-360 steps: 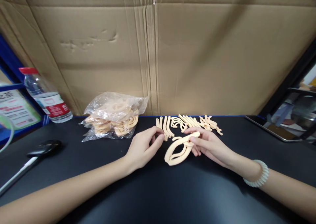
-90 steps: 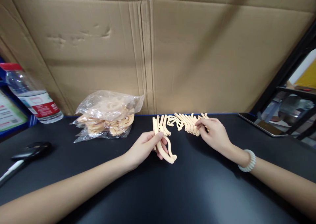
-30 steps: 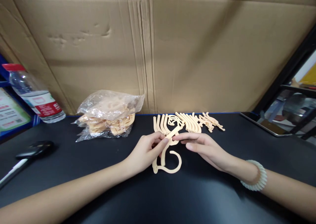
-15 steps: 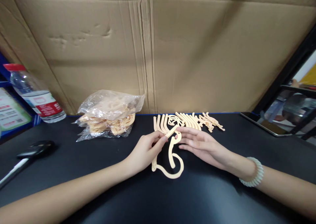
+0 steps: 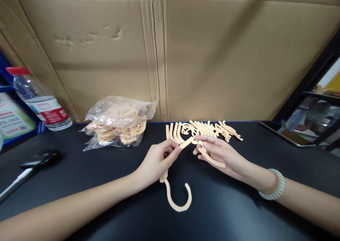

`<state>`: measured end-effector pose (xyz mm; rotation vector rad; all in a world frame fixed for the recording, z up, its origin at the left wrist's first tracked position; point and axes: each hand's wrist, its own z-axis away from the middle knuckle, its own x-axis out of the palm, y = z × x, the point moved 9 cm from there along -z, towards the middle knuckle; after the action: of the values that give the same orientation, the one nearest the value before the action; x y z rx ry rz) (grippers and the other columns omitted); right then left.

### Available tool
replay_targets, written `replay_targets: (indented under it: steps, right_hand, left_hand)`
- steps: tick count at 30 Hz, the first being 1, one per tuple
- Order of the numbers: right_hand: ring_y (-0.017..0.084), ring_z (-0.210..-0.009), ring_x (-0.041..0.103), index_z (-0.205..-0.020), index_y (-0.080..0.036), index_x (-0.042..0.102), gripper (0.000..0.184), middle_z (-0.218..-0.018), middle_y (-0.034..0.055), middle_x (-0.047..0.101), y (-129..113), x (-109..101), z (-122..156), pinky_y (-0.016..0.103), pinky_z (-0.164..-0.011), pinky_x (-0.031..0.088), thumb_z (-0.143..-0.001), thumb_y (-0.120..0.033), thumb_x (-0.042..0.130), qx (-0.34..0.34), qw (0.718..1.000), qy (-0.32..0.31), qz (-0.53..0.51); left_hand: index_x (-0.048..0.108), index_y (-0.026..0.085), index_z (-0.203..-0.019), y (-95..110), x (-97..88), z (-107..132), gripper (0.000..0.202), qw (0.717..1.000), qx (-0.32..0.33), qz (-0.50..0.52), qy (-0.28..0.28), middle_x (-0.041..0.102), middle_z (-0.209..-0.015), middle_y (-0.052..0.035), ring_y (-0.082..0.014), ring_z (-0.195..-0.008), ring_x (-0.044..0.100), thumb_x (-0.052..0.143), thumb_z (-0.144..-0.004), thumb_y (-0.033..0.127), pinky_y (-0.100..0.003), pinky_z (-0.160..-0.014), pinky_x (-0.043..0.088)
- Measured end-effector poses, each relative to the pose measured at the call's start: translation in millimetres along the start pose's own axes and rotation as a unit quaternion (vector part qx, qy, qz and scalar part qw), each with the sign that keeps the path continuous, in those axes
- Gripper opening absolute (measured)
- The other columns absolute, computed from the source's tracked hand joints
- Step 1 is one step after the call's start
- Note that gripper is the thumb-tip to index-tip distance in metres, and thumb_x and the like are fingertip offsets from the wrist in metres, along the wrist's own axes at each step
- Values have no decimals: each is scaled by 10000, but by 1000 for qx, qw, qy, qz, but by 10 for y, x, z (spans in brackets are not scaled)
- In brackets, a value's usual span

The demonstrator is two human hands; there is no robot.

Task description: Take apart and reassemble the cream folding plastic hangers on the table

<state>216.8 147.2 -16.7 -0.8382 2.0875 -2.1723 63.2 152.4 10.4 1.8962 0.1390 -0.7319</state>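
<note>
My left hand (image 5: 159, 160) is closed around a cream plastic folding clothes hanger (image 5: 186, 142), thumb and fingers pinching one straight arm. From below that hand the hanger's curved hook (image 5: 178, 209) hangs toward me, its round end open. My right hand (image 5: 221, 154) has its fingertips at the far end of the arm, where a second, curved hanger arm (image 5: 212, 160) joins. This curved arm slants down across the right fingers and rests against them. Part of the hanger is hidden inside the left hand.
Behind the hands lie several loose cream hanger parts (image 5: 203, 128) in a row. A clear plastic bag of parts (image 5: 119, 122) sits to their left. A water bottle (image 5: 47, 106) and black object with white handle (image 5: 39, 159) are at left; a phone (image 5: 283, 135) lies right.
The curved arm has swung outward to the right, against the right fingers. The hook has turned, with its opening now facing up and lower in view. The left hand has barely moved.
</note>
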Motion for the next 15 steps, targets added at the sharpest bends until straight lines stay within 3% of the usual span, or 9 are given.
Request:
replay_targets:
  steps: [3,6,10,15]
  right_hand:
    - [84,-560,614,-1040,-181,582,304,-780,-8,646,26,-55,-13,202,-540,498,-813,-327,723,14,997,50,59]
    - [70,-437,560,-1030,-168,548,307,-767,21,683,67,-35,1,181,-409,434,-818,-327,703,58,992,54,98]
    - [57,-359,505,-1010,-138,566,286,-691,39,689,109,14,26,158,-328,364,-871,-383,614,108,985,15,137]
    - [42,-293,448,-980,-129,584,289,-575,2,654,152,90,51,126,-274,259,-897,-404,555,139,972,-60,177]
  left_hand:
    - [590,179,-996,49,-17,20,179,997,35,-63,19,600,-695,23,-121,-578,539,498,-915,309,-226,-552,433]
    - [585,194,-1099,102,-4,50,208,988,80,-128,32,661,-845,-7,-134,-668,586,501,-916,246,-233,-585,453]
    - [618,207,-1064,149,47,77,189,980,111,-162,22,696,-1005,-34,-151,-780,624,472,-948,237,-252,-665,480]
    - [642,218,-1051,180,99,95,192,979,91,-185,-5,710,-924,-11,-141,-719,621,495,-927,220,-227,-605,445]
